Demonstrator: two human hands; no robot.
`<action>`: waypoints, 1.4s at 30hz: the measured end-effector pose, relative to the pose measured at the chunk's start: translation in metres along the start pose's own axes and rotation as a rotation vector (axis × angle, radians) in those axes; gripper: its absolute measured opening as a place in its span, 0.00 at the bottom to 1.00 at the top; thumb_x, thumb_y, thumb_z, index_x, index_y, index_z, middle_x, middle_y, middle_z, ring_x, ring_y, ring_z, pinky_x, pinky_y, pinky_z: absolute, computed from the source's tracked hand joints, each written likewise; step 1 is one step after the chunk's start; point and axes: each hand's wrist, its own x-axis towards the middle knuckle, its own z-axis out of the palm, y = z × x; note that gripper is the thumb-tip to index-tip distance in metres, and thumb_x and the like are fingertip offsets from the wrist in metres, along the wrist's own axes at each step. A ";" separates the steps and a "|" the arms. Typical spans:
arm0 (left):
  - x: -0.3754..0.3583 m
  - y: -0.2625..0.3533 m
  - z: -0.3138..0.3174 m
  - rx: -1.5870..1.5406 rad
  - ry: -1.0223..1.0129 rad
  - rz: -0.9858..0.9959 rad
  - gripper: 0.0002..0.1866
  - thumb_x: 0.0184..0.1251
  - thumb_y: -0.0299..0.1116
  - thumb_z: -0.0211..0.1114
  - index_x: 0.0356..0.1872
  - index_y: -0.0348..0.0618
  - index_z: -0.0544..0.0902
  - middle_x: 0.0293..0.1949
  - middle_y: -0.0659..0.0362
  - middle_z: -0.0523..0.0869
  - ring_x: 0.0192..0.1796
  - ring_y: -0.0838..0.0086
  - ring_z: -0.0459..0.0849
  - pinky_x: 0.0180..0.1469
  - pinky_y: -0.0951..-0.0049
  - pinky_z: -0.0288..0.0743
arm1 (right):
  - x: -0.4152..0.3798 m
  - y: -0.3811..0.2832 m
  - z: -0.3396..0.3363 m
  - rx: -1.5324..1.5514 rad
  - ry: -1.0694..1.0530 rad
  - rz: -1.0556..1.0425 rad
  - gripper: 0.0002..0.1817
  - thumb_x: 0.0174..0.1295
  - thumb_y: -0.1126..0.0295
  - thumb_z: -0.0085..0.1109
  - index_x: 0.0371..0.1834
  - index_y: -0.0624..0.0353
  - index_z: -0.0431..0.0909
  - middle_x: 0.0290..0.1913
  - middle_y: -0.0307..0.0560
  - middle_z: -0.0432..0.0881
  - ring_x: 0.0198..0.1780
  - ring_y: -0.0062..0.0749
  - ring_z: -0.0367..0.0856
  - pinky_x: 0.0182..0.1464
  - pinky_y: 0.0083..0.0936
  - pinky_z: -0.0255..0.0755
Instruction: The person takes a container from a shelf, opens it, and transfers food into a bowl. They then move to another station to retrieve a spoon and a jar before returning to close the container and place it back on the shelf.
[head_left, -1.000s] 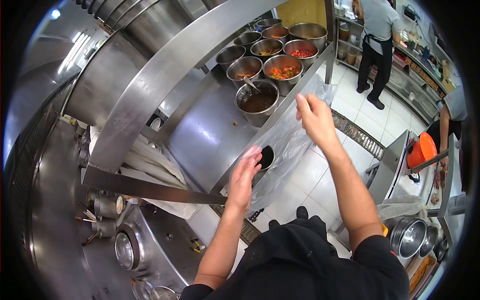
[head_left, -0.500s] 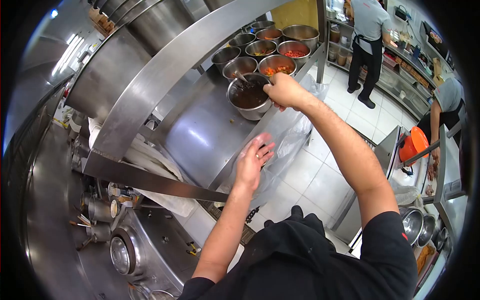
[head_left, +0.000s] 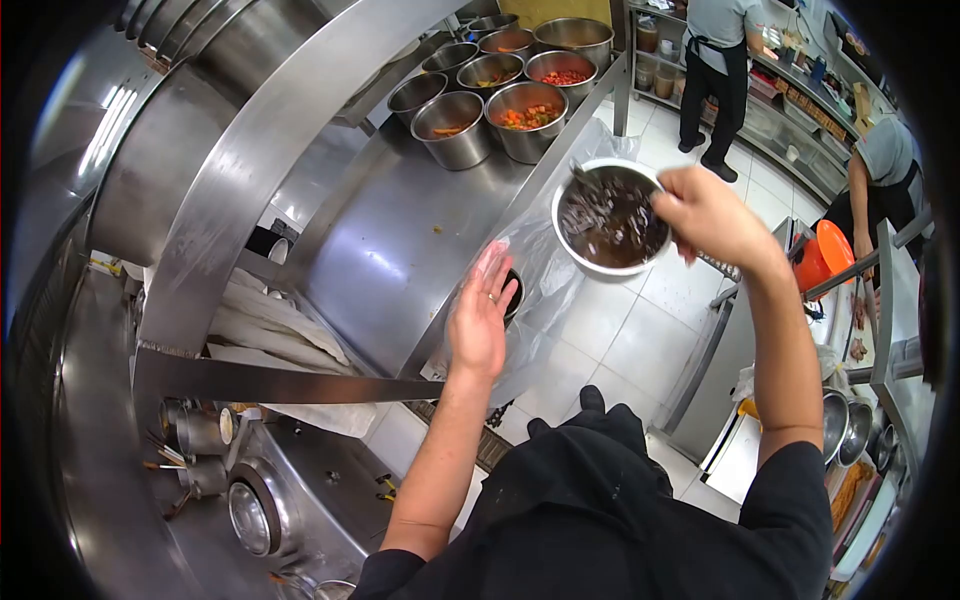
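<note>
My right hand (head_left: pixel 715 218) is closed on the rim or handle side of a metal pot (head_left: pixel 610 218) of dark liquid with dark pieces in it. The pot hangs in the air beyond the edge of the steel counter (head_left: pixel 385 235), above a clear plastic bag (head_left: pixel 545 300). My left hand (head_left: pixel 478 325) is open, fingers stretched, beside the bag at the counter's edge. Part of a dark round opening (head_left: pixel 513 295) shows just behind its fingers. Two pots, one with chopped orange vegetables (head_left: pixel 528 118) and one beside it (head_left: pixel 455 138), stand on the counter.
More steel pots (head_left: pixel 573 50) stand at the counter's back. A metal shelf frame (head_left: pixel 250 130) crosses on the left, with cloths (head_left: pixel 270 325) below. Two people (head_left: pixel 718 70) (head_left: pixel 887 180) are at work on the right, near an orange container (head_left: pixel 825 260). Tiled floor (head_left: pixel 625 350) lies below.
The pot has been lifted off the counter and carried right, over the floor side, in my right hand. My left hand has shifted slightly left and turned more upright. The view has moved somewhat.
</note>
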 end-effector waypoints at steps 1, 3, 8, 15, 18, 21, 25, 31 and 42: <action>0.000 0.001 0.000 -0.004 -0.002 0.002 0.32 0.85 0.49 0.45 0.79 0.40 0.66 0.79 0.54 0.68 0.82 0.60 0.63 0.79 0.57 0.58 | -0.004 0.015 0.007 0.011 -0.001 0.044 0.14 0.71 0.69 0.50 0.30 0.68 0.75 0.19 0.39 0.76 0.17 0.21 0.78 0.20 0.24 0.74; 0.000 0.001 0.001 -0.012 -0.016 0.007 0.31 0.85 0.48 0.44 0.79 0.40 0.67 0.79 0.54 0.69 0.82 0.60 0.64 0.78 0.57 0.59 | -0.003 0.048 0.023 -0.018 -0.011 0.087 0.13 0.68 0.72 0.49 0.31 0.72 0.77 0.19 0.45 0.78 0.18 0.28 0.81 0.20 0.29 0.78; 0.000 0.000 0.004 -0.036 -0.003 0.024 0.30 0.85 0.47 0.43 0.79 0.39 0.66 0.79 0.53 0.69 0.81 0.58 0.65 0.77 0.55 0.63 | 0.041 0.127 0.086 -0.073 -0.024 0.170 0.15 0.68 0.68 0.53 0.32 0.72 0.80 0.20 0.54 0.82 0.21 0.39 0.86 0.30 0.39 0.83; -0.003 0.000 0.010 0.000 0.022 0.032 0.30 0.86 0.47 0.43 0.79 0.38 0.66 0.78 0.52 0.69 0.80 0.55 0.67 0.77 0.50 0.66 | 0.163 0.186 0.181 0.045 0.120 0.205 0.19 0.67 0.60 0.54 0.35 0.68 0.85 0.25 0.60 0.87 0.32 0.51 0.91 0.49 0.45 0.83; -0.007 0.001 0.010 0.030 0.046 0.041 0.30 0.86 0.47 0.43 0.78 0.38 0.65 0.78 0.51 0.69 0.79 0.55 0.67 0.76 0.50 0.67 | 0.212 0.205 0.212 -0.045 0.175 0.155 0.17 0.66 0.62 0.53 0.35 0.68 0.84 0.22 0.55 0.86 0.28 0.46 0.90 0.44 0.43 0.84; -0.011 -0.001 0.012 0.055 0.065 0.045 0.30 0.87 0.47 0.43 0.78 0.37 0.66 0.78 0.51 0.69 0.79 0.54 0.68 0.76 0.49 0.68 | 0.221 0.207 0.231 -0.068 0.191 0.186 0.17 0.68 0.62 0.52 0.35 0.67 0.84 0.21 0.53 0.86 0.27 0.44 0.90 0.43 0.42 0.84; -0.020 -0.014 0.015 0.098 0.053 0.028 0.29 0.87 0.47 0.43 0.76 0.37 0.68 0.76 0.49 0.72 0.77 0.54 0.70 0.75 0.49 0.69 | 0.226 0.233 0.256 0.044 0.204 0.294 0.18 0.68 0.58 0.56 0.44 0.65 0.84 0.37 0.61 0.89 0.43 0.54 0.89 0.51 0.47 0.82; -0.060 -0.085 -0.007 0.311 0.063 -0.311 0.27 0.87 0.48 0.47 0.73 0.38 0.74 0.71 0.50 0.79 0.70 0.58 0.79 0.69 0.56 0.75 | 0.178 0.263 0.254 0.158 0.327 0.215 0.17 0.70 0.55 0.59 0.41 0.61 0.82 0.39 0.61 0.88 0.47 0.57 0.88 0.51 0.49 0.80; -0.159 -0.373 -0.328 1.552 -1.024 -0.859 0.32 0.81 0.60 0.48 0.68 0.45 0.81 0.64 0.46 0.85 0.67 0.51 0.82 0.70 0.56 0.73 | -0.119 0.315 0.308 0.240 0.162 0.359 0.13 0.67 0.59 0.61 0.39 0.57 0.85 0.28 0.56 0.87 0.32 0.49 0.88 0.41 0.46 0.81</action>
